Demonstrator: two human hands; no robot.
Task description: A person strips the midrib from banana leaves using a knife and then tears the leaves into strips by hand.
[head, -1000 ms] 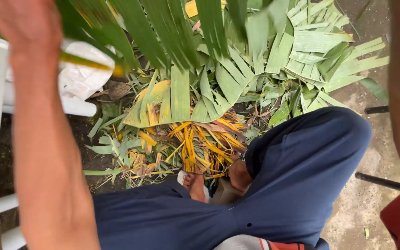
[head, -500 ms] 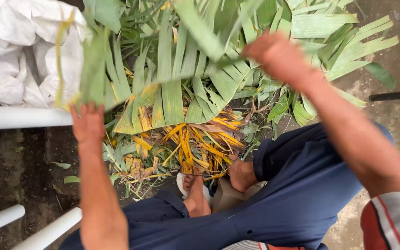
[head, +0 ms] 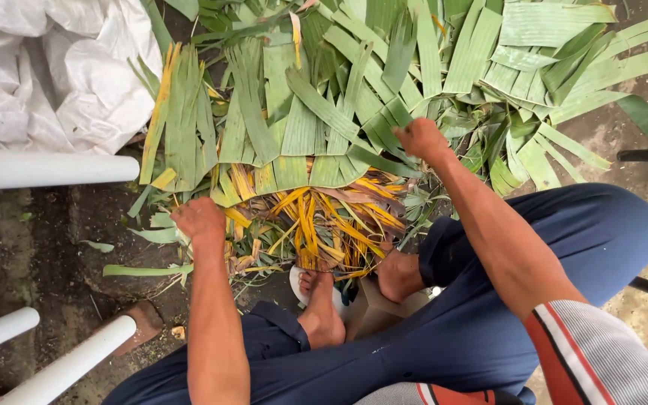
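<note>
A broad heap of green leaf strips (head: 354, 97) covers the far middle and far right of the scene, lying on bare ground; most strips run with their long axis near to far, fanned slightly so that their far ends spread outward, while those at the far right slant toward the right edge. At the near edge of the heap sits a smaller bunch of yellow and orange strips (head: 324, 217), their long axes radiating from a point near the person's feet (head: 322, 315) out toward the far side. The ground (head: 31, 240) is dark, damp-looking earth and rough concrete, outdoors. A crumpled white sack (head: 46, 67) lies at the far left, and white pipes (head: 39, 169) cross the left side, one level and two slanting at the near left corner. The person sits with dark blue trousers (head: 549, 247) and bare feet. The left hand (head: 202, 219) is down on the near left edge of the heap, fingers curled shut on leaf strips there. The right hand (head: 421, 139) is closed in a loose fist on the green strips at the middle of the heap; just what it pinches is hidden.
</note>
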